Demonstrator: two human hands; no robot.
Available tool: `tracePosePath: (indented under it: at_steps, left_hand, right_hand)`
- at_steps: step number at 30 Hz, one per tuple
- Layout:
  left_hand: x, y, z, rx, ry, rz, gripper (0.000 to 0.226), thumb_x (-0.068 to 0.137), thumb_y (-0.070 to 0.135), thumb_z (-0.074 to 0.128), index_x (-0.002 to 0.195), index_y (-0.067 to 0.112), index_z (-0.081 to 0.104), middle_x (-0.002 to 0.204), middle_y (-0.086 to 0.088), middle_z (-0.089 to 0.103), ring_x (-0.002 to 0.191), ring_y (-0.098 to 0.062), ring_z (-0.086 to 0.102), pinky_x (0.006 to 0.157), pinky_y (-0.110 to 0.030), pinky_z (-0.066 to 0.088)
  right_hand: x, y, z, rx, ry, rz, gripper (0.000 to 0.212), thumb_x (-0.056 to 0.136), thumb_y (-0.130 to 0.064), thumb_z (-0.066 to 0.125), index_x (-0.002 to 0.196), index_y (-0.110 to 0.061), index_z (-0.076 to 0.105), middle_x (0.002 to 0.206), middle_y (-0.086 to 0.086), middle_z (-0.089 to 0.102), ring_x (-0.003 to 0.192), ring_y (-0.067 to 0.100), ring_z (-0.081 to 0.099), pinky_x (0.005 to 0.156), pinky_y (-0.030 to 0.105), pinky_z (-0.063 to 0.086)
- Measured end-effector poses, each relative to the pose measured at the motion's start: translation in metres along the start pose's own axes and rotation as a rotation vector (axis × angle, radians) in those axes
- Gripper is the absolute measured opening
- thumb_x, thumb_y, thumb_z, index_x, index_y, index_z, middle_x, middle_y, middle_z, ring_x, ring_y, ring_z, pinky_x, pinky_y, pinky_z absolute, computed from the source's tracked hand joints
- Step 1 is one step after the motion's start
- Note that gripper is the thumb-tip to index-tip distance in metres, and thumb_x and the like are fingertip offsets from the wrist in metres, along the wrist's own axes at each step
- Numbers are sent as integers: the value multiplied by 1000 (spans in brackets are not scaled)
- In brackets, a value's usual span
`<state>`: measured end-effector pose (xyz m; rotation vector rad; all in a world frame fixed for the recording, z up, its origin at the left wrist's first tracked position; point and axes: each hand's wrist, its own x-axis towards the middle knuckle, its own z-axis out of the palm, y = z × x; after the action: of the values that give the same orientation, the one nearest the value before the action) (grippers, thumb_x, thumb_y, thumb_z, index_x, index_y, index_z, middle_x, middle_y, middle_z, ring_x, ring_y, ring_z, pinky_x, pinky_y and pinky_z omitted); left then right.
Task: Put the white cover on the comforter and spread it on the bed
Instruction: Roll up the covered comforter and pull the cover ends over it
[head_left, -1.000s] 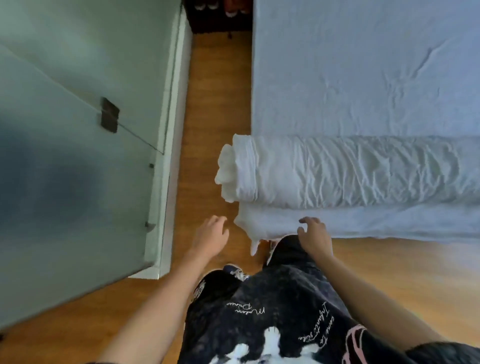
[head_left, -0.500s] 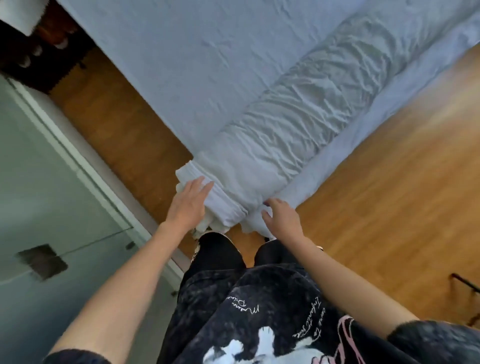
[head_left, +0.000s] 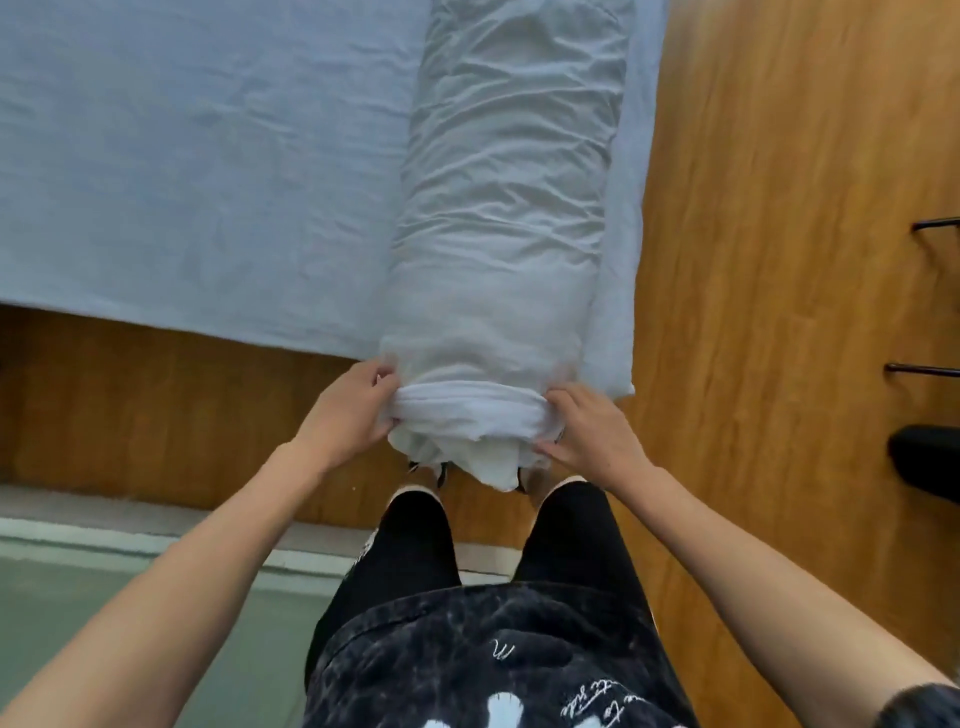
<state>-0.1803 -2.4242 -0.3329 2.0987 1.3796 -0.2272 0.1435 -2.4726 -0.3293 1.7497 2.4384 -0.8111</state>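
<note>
A long white roll of comforter and cover (head_left: 509, 208) lies along the right edge of the bed (head_left: 197, 156), running away from me. Its near end sticks out past the bed's corner, with a bunched white edge (head_left: 467, 410) folded around it. My left hand (head_left: 343, 415) grips the left side of that end, fingers curled into the fabric. On the right side my right hand (head_left: 587, 431) grips the same bunched edge, thumb under it. Loose white fabric hangs below the roll between my hands.
A pale blue sheet covers the bed. Wooden floor (head_left: 779, 260) runs to the right and under my feet. A glass partition with a white sill (head_left: 130, 545) stands at the lower left. Dark metal furniture legs (head_left: 930, 364) show at the right edge.
I have turned so that the roll now points straight away from me. Both hands went from touching the roll's end to gripping its bunched edge on either side.
</note>
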Motion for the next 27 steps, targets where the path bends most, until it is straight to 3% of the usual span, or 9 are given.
tracePosePath:
  at_steps: [2,4,7,12,17,19,22,24,27]
  left_hand:
    - [1,1,9,16,85,65,30,68,10,83,90,6,64,93,-11,61,78,-28,58,53,-27,45]
    - [-5,5,19,44,182,144,25,64,0,79,76,6,59,71,-8,55,58,-24,52,45,-22,29]
    - [-26,15,29,35,374,159,8,76,1,59,72,7,62,63,-6,51,49,-23,49,40,-25,32]
    - [-48,67,32,-67,625,13,20,67,-7,42,56,7,51,53,-4,43,41,-17,32,44,-19,17]
    - [-42,85,53,-242,591,-150,18,66,-1,45,52,10,42,49,-1,37,42,-12,25,45,-16,5]
    - [-37,74,61,-180,570,-110,14,65,-4,47,59,8,48,56,-3,45,47,-15,33,42,-17,16]
    - [-37,48,67,-116,435,-108,24,63,-10,58,82,4,58,84,-11,60,73,-27,54,53,-33,46]
    - [-37,30,69,-157,311,-193,25,69,-8,67,91,2,61,94,-12,62,85,-30,56,69,-41,50]
    - [-33,13,71,-108,174,-176,20,73,-9,70,81,5,58,79,-8,59,66,-29,57,53,-33,43]
  right_hand:
    - [3,-7,11,-10,106,72,42,66,-23,82,99,-5,63,98,9,65,87,28,63,72,34,55]
    - [6,-12,20,-13,229,103,14,73,-15,59,84,-6,61,79,6,61,69,25,59,53,29,47]
    - [-1,-19,23,-24,330,153,14,74,-12,42,69,-9,55,60,4,53,47,21,48,42,22,25]
    - [-40,-23,26,21,472,457,19,79,-7,40,62,-8,49,52,5,46,37,17,30,42,15,7]
    - [-47,-30,42,116,516,749,14,82,-3,46,68,-7,48,46,-3,36,35,16,28,43,12,5]
    - [-35,-29,50,185,511,860,5,83,-1,55,83,-6,55,52,0,46,40,23,45,43,15,19]
    - [-25,-27,54,205,471,833,23,81,2,61,103,-7,61,88,7,61,75,26,57,54,27,39]
    - [-25,-24,60,210,416,727,17,82,0,61,98,-7,60,89,8,61,74,24,55,57,28,35]
    - [-34,-15,72,250,357,725,15,86,-1,51,75,-12,50,63,2,52,51,16,40,48,25,23]
